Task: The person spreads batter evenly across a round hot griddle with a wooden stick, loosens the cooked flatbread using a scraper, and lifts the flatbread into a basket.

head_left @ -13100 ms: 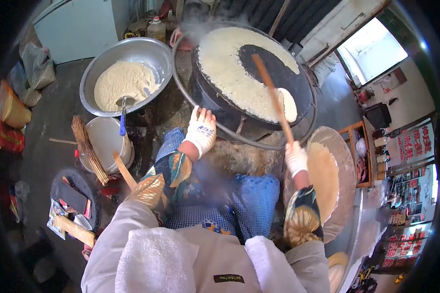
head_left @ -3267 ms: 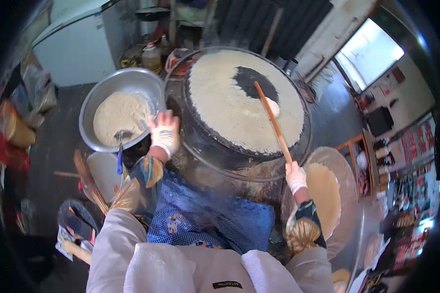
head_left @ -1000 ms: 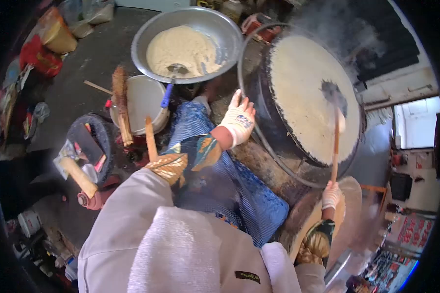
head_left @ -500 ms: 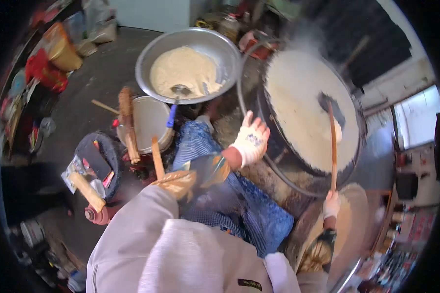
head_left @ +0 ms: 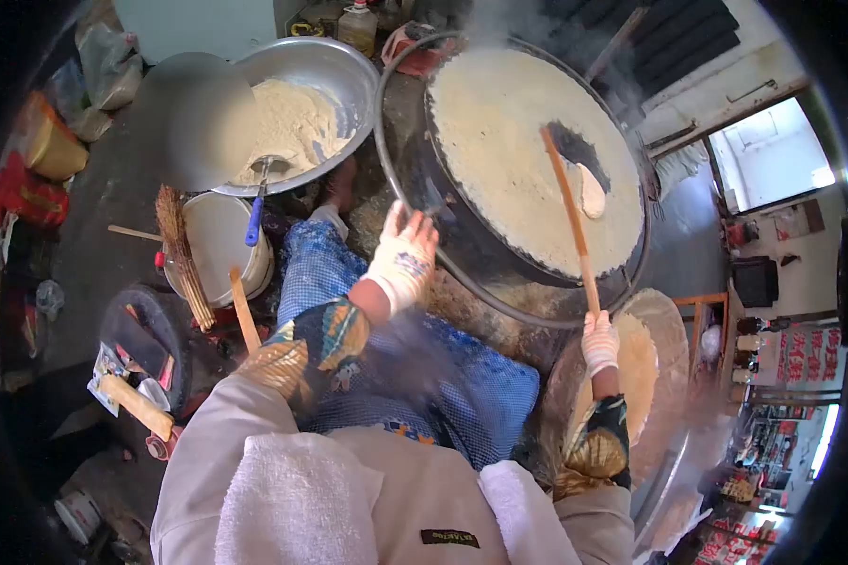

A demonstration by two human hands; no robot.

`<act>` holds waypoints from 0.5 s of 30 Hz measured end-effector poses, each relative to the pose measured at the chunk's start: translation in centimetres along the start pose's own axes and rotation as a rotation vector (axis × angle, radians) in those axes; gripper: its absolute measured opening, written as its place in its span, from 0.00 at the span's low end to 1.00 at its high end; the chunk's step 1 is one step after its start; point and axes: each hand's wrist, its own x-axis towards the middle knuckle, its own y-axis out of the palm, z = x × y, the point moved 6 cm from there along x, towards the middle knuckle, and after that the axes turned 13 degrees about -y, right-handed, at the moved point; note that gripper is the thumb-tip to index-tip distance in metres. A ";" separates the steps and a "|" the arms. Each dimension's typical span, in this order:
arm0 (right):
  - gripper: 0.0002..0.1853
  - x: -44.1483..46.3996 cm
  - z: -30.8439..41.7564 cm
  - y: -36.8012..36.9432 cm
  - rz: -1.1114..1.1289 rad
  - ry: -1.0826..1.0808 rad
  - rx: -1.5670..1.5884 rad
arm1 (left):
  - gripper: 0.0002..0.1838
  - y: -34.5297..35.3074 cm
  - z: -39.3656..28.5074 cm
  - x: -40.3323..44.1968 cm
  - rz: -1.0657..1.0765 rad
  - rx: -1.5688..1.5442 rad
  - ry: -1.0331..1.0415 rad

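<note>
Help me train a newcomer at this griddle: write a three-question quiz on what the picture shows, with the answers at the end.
1. Multiple choice: what does the right hand hold?
a) a bristle brush
b) a wooden stick
c) a plastic bottle

2. True or false: the pale batter covers the griddle without any gap.

3. Short answer: which utensil has its head down in the metal basin?

Key: 1. b. 2. False; a dark part of the griddle shows through the batter beside the stick. 3. The blue-handled ladle, its handle sticking out over the near rim.
</note>
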 end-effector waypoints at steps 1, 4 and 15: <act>0.21 -0.1 -1.2 0.8 -0.011 0.028 0.003 | 0.20 0.0 0.6 0.7 -0.007 0.009 -0.024; 0.23 1.5 -3.5 1.1 -0.059 0.048 0.021 | 0.21 0.8 2.8 2.1 0.025 0.091 -0.082; 0.20 -1.3 -1.1 -2.9 0.090 0.093 0.076 | 0.37 -0.2 7.7 6.5 0.064 0.195 -0.287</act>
